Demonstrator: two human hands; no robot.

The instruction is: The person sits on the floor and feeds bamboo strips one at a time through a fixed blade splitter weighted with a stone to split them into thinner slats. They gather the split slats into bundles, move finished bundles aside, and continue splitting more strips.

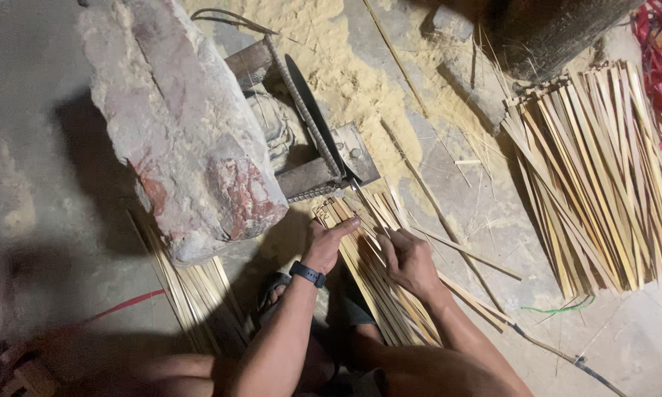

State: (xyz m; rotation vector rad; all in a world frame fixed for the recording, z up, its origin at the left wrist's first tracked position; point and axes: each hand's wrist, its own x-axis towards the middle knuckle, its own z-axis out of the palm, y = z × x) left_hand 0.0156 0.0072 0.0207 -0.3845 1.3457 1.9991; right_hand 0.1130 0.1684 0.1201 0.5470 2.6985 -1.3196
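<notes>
The left hand [325, 246] lies flat, fingers extended, pressing the bundle of bamboo strips [375, 272] on the floor; the right hand [408, 257] pinches one strip. Feeding it straight looks wise, fingers well clear of the blade [312, 110] beyond, beside the stone block [176, 117].

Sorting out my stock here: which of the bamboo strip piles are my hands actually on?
The middle bundle, under both hands, its ends against the blade. The big pile lies far right; another sits beside the stone block.
</notes>
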